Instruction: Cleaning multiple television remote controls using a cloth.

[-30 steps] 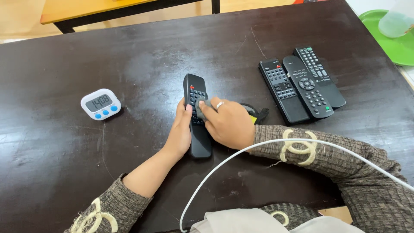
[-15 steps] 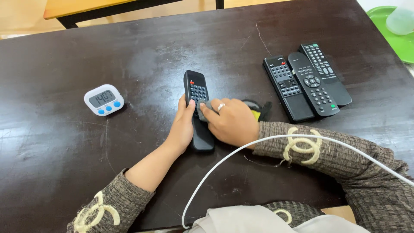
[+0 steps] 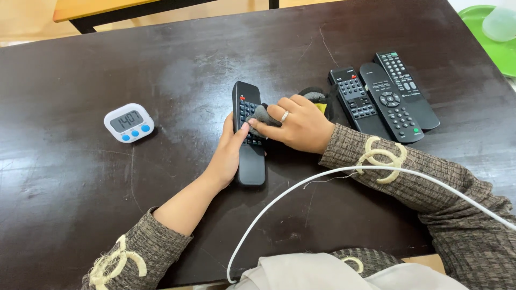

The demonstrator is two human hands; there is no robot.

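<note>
Black and lying on the dark bench (image 3: 161,64), the remote (image 3: 248,137) is gripped by the left hand (image 3: 228,153) while the right hand's (image 3: 301,126) fingers pinch what looks like a grey cloth (image 3: 262,114) against its buttons.

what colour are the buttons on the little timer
Blue, three of them on the white timer, seen in the head view.

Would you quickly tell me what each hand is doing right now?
Left hand: closed on the black remote.
Right hand: closed on a grey cloth, pressed to the remote.
</note>
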